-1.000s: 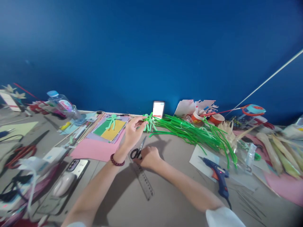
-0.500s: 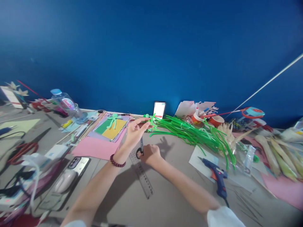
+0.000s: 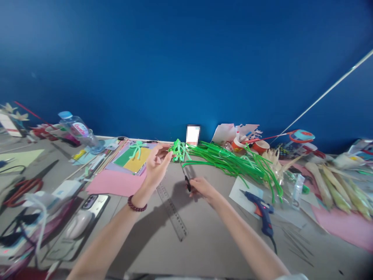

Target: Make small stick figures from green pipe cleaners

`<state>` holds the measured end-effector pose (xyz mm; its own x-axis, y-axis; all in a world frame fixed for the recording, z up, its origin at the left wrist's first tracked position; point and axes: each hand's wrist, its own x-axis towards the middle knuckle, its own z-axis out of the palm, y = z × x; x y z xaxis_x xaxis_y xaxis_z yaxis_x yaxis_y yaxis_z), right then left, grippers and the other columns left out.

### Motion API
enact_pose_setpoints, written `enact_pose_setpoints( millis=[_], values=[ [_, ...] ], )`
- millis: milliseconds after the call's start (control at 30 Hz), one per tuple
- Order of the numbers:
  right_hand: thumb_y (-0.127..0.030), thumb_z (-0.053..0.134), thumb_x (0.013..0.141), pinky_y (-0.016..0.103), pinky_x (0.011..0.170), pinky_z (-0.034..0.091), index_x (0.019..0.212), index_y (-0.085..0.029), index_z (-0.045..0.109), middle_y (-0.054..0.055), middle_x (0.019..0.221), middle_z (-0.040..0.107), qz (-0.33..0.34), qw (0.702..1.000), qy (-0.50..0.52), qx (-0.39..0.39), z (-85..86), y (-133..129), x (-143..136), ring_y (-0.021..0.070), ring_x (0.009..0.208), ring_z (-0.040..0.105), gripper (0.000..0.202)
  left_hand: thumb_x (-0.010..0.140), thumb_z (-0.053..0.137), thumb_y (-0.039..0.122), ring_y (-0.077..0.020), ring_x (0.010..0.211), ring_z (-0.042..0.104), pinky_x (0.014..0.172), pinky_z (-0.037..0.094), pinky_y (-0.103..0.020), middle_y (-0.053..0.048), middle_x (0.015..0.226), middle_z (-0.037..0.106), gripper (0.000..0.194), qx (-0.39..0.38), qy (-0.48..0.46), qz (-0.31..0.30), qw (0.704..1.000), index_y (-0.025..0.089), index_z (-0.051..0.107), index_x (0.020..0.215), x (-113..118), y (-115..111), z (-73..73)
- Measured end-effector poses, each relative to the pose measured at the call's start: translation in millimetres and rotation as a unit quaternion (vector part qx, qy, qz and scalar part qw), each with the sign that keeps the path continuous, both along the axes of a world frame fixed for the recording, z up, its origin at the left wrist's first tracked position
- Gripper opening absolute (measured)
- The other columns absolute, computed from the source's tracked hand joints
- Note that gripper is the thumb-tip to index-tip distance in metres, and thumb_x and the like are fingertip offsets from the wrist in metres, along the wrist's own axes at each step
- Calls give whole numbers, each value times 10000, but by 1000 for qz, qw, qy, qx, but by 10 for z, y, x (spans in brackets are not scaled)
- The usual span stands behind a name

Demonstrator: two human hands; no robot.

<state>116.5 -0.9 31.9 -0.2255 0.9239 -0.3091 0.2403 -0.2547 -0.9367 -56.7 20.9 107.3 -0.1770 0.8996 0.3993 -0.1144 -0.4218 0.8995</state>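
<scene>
My left hand [image 3: 157, 163], with a beaded bracelet [image 3: 136, 204] on its wrist, pinches a bright green pipe cleaner piece [image 3: 175, 147] up near the wall. Just behind it is a paler green pipe cleaner figure [image 3: 183, 151], partly overlapped in view. Lower and to the right, my right hand [image 3: 204, 188] is closed round the dark handles of scissors [image 3: 188, 182]. The thin blades point up toward the green piece, and a gap appears between my hands. A clear ruler [image 3: 172, 212] lies on the table below them.
A bundle of green pipe cleaners [image 3: 230, 159] lies to the right, near a blue glue gun [image 3: 264, 212]. Left are a pink sheet [image 3: 116, 183], another pale green figure [image 3: 136, 149], a phone [image 3: 97, 204] and a water bottle [image 3: 80, 130]. A small lit screen [image 3: 192, 135] leans against the wall.
My right hand has moved right with the scissors, whose blades now show more clearly pointing upward. My left hand has shifted a little left, and the green piece in it has turned.
</scene>
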Motion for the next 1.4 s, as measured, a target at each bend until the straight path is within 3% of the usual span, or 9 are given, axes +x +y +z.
enact_pose_setpoints(
  millis=[167,300,400,533,633,767,967,1233,1400],
  values=[
    [-475,693,648,270,674,553,769,-148,647,68,836,659,-44,985,165,0,7,-169,48,147,740,625,351,766,672,314,-163,841,644,808,505,-295,-44,938,643,241,-13,63,70,995,204,609,970,4,-156,-183],
    [-421,752,603,250,622,525,833,-162,631,49,887,653,-50,968,247,-13,-1,-296,53,112,638,605,367,764,668,307,-164,813,638,774,507,-291,-50,890,648,216,-38,84,71,993,192,608,937,48,-281,-294],
    [-428,724,629,242,566,487,782,-172,582,4,726,628,-31,972,232,-4,-58,-340,49,93,529,555,330,767,665,311,-171,818,651,777,511,-301,-52,889,657,209,-47,82,68,993,194,598,926,71,-336,-369],
    [-372,705,640,195,443,356,677,-183,513,-74,513,480,-3,986,169,7,-152,-376,43,61,430,412,272,735,701,306,-190,865,667,809,514,-319,-70,941,683,272,-60,58,64,995,195,586,955,64,-374,-460],
    [-341,717,628,182,447,307,690,-180,509,-76,554,468,18,987,161,20,-169,-411,44,51,463,376,270,721,715,298,-190,862,672,806,522,-310,-71,917,699,251,-63,55,68,994,192,606,921,52,-384,-517],
    [-394,763,580,197,527,340,708,-173,516,-43,643,515,33,986,156,42,-151,-434,38,73,573,422,355,755,673,304,-185,817,681,786,548,-320,-78,894,707,215,-39,85,46,995,167,622,913,58,-369,-605],
    [-438,784,552,211,555,337,701,-174,499,-47,636,476,32,988,146,42,-198,-430,11,81,599,402,416,771,645,274,-177,788,690,755,568,-312,-77,884,709,181,-18,109,27,994,157,621,907,100,-357,-728],
    [-387,705,645,208,505,285,677,-185,468,-62,581,430,19,992,116,50,-212,-427,24,74,546,357,313,767,651,276,-177,795,685,763,558,-304,-79,895,713,172,-47,127,11,991,162,641,895,131,-411,-718],
    [-399,717,630,203,486,282,639,-182,458,-61,564,443,9,991,121,55,-185,-434,16,61,513,353,338,751,665,278,-180,794,686,761,555,-300,-80,894,712,181,-61,108,10,992,158,646,885,130,-409,-731]
  ],
)
